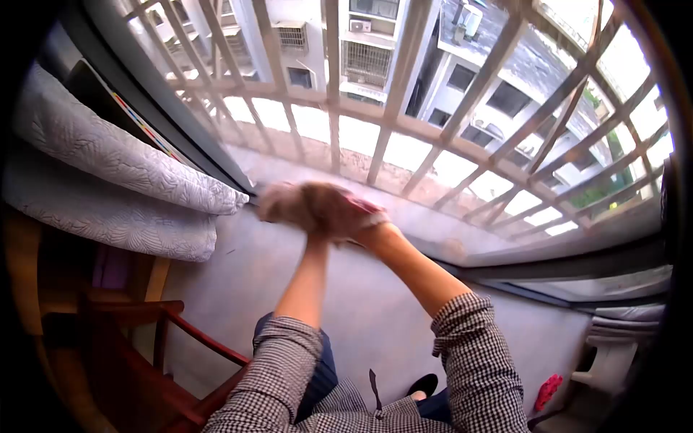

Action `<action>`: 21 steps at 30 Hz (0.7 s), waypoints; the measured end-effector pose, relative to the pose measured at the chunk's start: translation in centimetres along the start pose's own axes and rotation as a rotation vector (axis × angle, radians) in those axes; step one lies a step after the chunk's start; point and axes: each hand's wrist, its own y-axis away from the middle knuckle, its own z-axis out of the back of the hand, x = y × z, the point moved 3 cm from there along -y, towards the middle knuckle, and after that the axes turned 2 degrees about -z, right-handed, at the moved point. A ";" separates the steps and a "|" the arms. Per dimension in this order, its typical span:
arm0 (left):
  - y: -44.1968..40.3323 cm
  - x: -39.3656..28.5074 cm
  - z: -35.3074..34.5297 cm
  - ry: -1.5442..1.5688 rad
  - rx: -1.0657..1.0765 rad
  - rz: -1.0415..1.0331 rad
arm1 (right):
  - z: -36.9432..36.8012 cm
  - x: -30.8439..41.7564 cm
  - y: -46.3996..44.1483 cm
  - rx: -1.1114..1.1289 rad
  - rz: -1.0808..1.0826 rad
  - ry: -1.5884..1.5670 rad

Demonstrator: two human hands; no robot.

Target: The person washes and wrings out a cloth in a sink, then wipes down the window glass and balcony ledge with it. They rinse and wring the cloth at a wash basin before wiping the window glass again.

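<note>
Both of my arms reach forward in rolled-up checkered sleeves. A pinkish-brown cloth, smeared by motion, is bunched at my hands, above the floor near the window track. My left hand is blurred and largely covered by the cloth; its fingers cannot be made out. Close beside it on the right, my right hand is pressed against the reddish part of the bundle, its fingers also blurred. The two hands nearly touch each other.
Beyond the window frame stands a metal grille with buildings outside. A grey quilted curtain hangs at the left. Below it is a dark red wooden chair. A red item lies on the floor at the lower right.
</note>
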 end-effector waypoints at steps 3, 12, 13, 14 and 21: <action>8.0 -1.6 -1.9 0.008 0.131 0.037 | -6.9 -9.5 7.7 -0.073 0.071 0.406; 4.4 -7.9 -2.2 0.062 0.194 -0.210 | 0.8 -3.9 12.9 -0.876 0.245 0.819; 2.0 -7.4 -1.7 0.056 0.163 -0.226 | 2.6 -1.7 10.5 -0.939 0.261 0.813; -0.4 -6.6 -1.1 0.051 0.134 -0.228 | 4.1 -0.9 7.0 -0.758 0.303 0.240; -9.5 3.3 3.8 -0.025 0.015 -0.066 | 6.9 8.7 -5.2 -0.912 0.719 -0.230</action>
